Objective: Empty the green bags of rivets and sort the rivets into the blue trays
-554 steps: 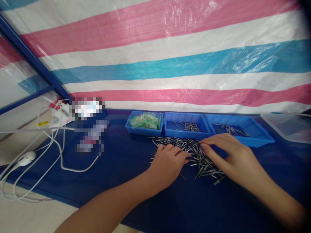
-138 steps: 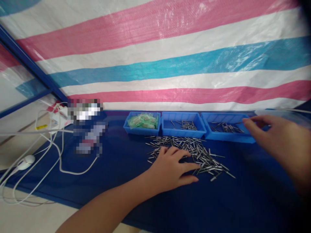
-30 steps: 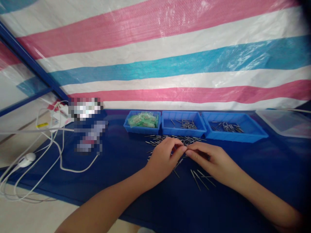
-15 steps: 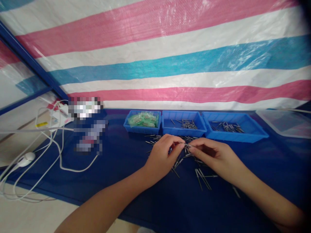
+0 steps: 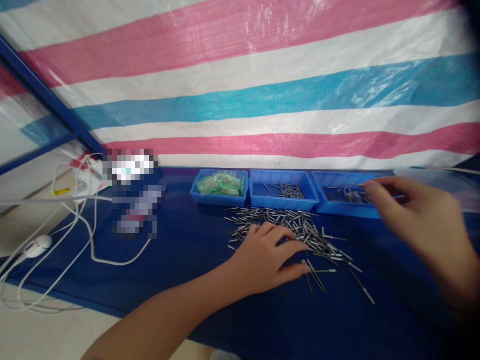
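Note:
A loose pile of blind rivets (image 5: 300,225), thin metal pins with a thicker silvery end, lies on the blue table. My left hand (image 5: 266,255) rests over the near left side of the pile. Its thumb and fingers are apart, close to a few rivets set off from the rest, and nothing shows between them. Above the right blue bin (image 5: 333,207) is my right hand (image 5: 416,215), slightly blurred, thumb and forefinger pinched on what looks like one rivet (image 5: 360,185). More rivets lie inside that bin, partly hidden by the hand.
The middle blue bin (image 5: 283,202) holds rivets, and the left blue bin (image 5: 219,201) holds green-and-clear packets. A clear plastic lid (image 5: 446,177) lies at the right. White cables (image 5: 92,240) tangle on the left, and a striped sheet (image 5: 240,115) hangs behind.
My hands, earlier pinched together over the pile, have parted. The right moved right and up to the right bin with a rivet; the left lowered onto the pile and opened.

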